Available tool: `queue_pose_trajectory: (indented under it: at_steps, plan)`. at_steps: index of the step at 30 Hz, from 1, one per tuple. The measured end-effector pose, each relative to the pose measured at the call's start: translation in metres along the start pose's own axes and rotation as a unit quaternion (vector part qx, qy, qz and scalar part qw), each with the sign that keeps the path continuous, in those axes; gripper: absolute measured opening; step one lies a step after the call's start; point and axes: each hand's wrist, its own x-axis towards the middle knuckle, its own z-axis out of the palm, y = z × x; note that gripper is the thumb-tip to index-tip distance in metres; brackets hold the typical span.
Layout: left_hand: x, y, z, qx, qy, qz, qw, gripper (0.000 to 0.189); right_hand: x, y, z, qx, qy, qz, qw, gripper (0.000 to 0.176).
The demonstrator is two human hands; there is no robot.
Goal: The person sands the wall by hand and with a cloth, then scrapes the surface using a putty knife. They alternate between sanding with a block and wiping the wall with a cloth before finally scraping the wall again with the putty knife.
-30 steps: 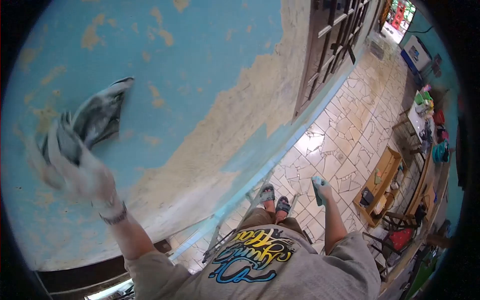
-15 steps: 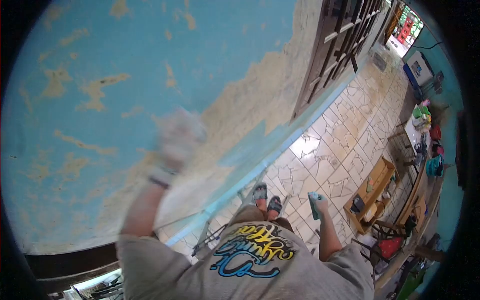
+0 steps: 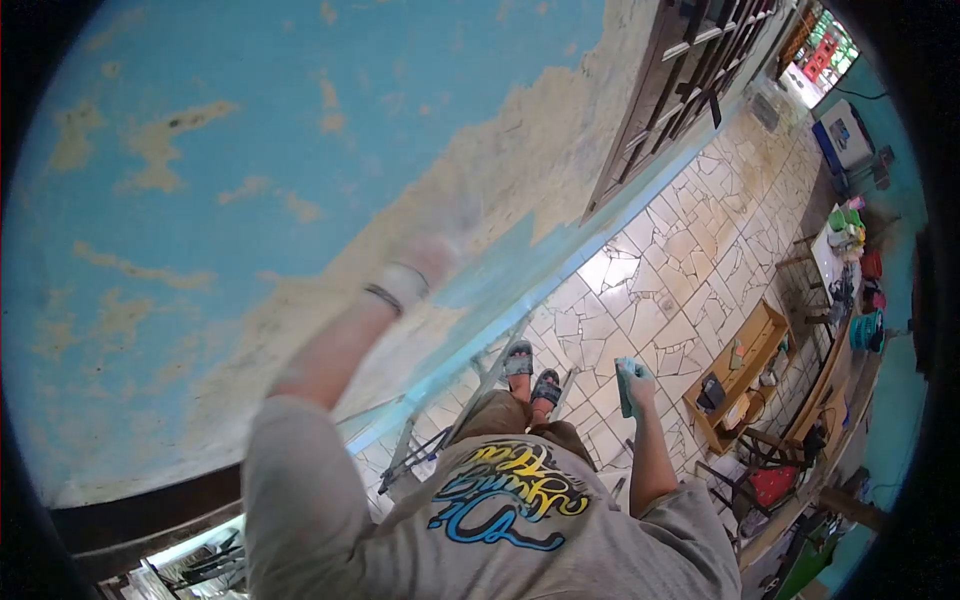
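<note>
Blue paint, flaked in patches, covers the wall (image 3: 250,120) you face from the ladder (image 3: 455,420). A band of bare plaster (image 3: 520,160) cuts across it on a diagonal, its long axis rising from lower left toward the dark barred door (image 3: 690,70) at upper right. Your left hand (image 3: 435,245) is raised to that band, at or against its surface near the edge where blue meets plaster. It is smeared by motion blur, so it cannot be told whether its fingers are spread, closed or holding anything. A wristband (image 3: 393,288) is the only sharp detail on that arm. Your right hand (image 3: 640,383) hangs low, out over the tiled floor (image 3: 690,250) just right of your sandalled feet (image 3: 530,370), well apart from the wall, with its fingers wrapped around a teal block (image 3: 624,390). The block's long axis runs roughly in line with your forearm, near upright in the view, and its free end points away from you toward the floor, not at the wall. Finding: the left hand is by far the nearer to the plaster. The block lies down and to the right of that hand, on the other side of the ladder, and its faces are too small to read.
</note>
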Motion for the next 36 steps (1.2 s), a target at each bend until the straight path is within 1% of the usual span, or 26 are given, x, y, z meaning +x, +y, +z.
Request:
queue_pose_trajectory:
  at_steps: [1,2,3,4,5,7,8,9,10,12,13,14,15,16,17,20,21,23,25,27,28,29,30,32,34,36]
  plan:
    - [-0.027,0.036,0.068,-0.069,-0.047,0.088,0.993,0.028,-0.007,-0.012,-0.002,-0.004,-0.021,0.018,1.0,0.04]
    - [-0.055,0.062,0.102,-0.159,-0.088,0.122,0.976,0.028,-0.011,-0.022,-0.004,0.01,-0.029,0.015,0.999,0.04]
    - [-0.071,0.069,0.063,-0.305,-0.158,0.022,0.939,0.026,-0.014,-0.033,-0.008,0.023,-0.035,0.011,0.999,0.039]
    - [-0.087,0.077,0.021,-0.434,-0.195,-0.095,0.874,0.025,-0.019,-0.042,-0.011,0.035,-0.042,0.01,0.998,0.038]
    - [-0.105,0.082,0.021,-0.517,-0.14,-0.184,0.824,0.024,-0.025,-0.056,-0.013,0.058,-0.043,0.012,0.997,0.044]
    - [-0.132,0.084,0.019,-0.549,0.03,-0.295,0.781,0.023,-0.023,-0.087,0.002,0.008,-0.022,-0.041,0.999,0.048]
    - [-0.133,0.079,0.001,-0.502,0.142,-0.311,0.794,0.024,0.001,-0.083,0.018,-0.01,-0.026,-0.058,0.998,0.054]
    - [-0.124,0.074,-0.041,-0.513,0.155,-0.338,0.774,0.022,-0.013,-0.124,0.035,-0.036,-0.003,-0.117,0.993,0.057]
    - [-0.11,0.066,-0.086,-0.523,0.17,-0.359,0.754,0.021,-0.018,-0.16,0.053,-0.076,-0.04,-0.151,0.985,0.057]
    - [-0.095,0.066,-0.131,-0.59,0.206,-0.38,0.682,0.022,-0.062,-0.246,0.081,-0.12,-0.086,-0.259,0.955,0.037]
    - [-0.087,0.07,-0.14,-0.62,0.224,-0.39,0.643,0.022,-0.062,-0.264,0.104,-0.109,-0.13,-0.297,0.94,0.029]
    - [-0.071,0.084,-0.144,-0.659,0.279,-0.313,0.624,0.019,-0.069,-0.288,0.128,-0.236,-0.128,-0.33,0.905,0.035]
    - [-0.063,0.095,-0.144,-0.659,0.305,-0.263,0.636,0.016,-0.079,-0.301,0.147,-0.12,-0.18,-0.421,0.881,0.039]
    - [-0.055,0.106,-0.144,-0.658,0.329,-0.21,0.644,0.014,-0.089,-0.307,0.155,-0.109,-0.203,-0.474,0.85,0.042]
    - [-0.053,0.112,-0.138,-0.622,0.326,-0.186,0.687,0.014,-0.1,-0.314,0.162,-0.096,-0.228,-0.524,0.815,0.045]
    - [-0.04,0.12,-0.109,-0.499,0.311,-0.097,0.803,0.015,-0.124,-0.344,0.159,-0.361,-0.192,-0.566,0.716,0.049]
    - [-0.035,0.114,-0.095,-0.509,0.268,-0.194,0.795,0.012,-0.132,-0.345,0.157,-0.446,-0.178,-0.563,0.673,0.051]
    - [-0.041,0.118,-0.078,-0.62,0.144,-0.233,0.735,0.018,-0.142,-0.333,0.159,-0.573,-0.172,-0.546,0.587,0.05]
    - [-0.033,0.15,-0.103,-0.546,0.28,-0.131,0.779,0.021,-0.126,-0.326,0.158,-0.549,-0.214,-0.538,0.602,0.047]
    - [-0.037,0.18,-0.164,-0.614,0.232,-0.039,0.754,0.018,-0.099,-0.314,0.155,-0.469,-0.285,-0.508,0.664,0.043]
    - [-0.038,0.196,-0.176,-0.626,0.233,0.052,0.742,0.026,-0.085,-0.306,0.155,-0.435,-0.31,-0.487,0.691,0.042]
    - [-0.038,0.202,-0.199,-0.709,0.192,0.097,0.672,0.026,-0.074,-0.296,0.154,-0.406,-0.325,-0.47,0.713,0.04]
    - [-0.04,0.203,-0.212,-0.714,0.171,0.124,0.668,0.026,-0.062,-0.288,0.157,-0.383,-0.327,-0.452,0.736,0.038]
    - [-0.034,0.198,-0.175,-0.675,0.237,0.197,0.671,0.024,-0.049,-0.271,0.164,-0.343,-0.318,-0.432,0.771,0.035]
    - [-0.013,0.195,-0.06,-0.71,0.161,-0.003,0.685,0.02,-0.031,-0.262,0.172,-0.324,-0.296,-0.41,0.799,0.033]
    - [-0.013,0.199,-0.05,-0.862,0.062,-0.075,0.497,0.017,-0.016,-0.251,0.169,-0.3,-0.268,-0.392,0.827,0.03]
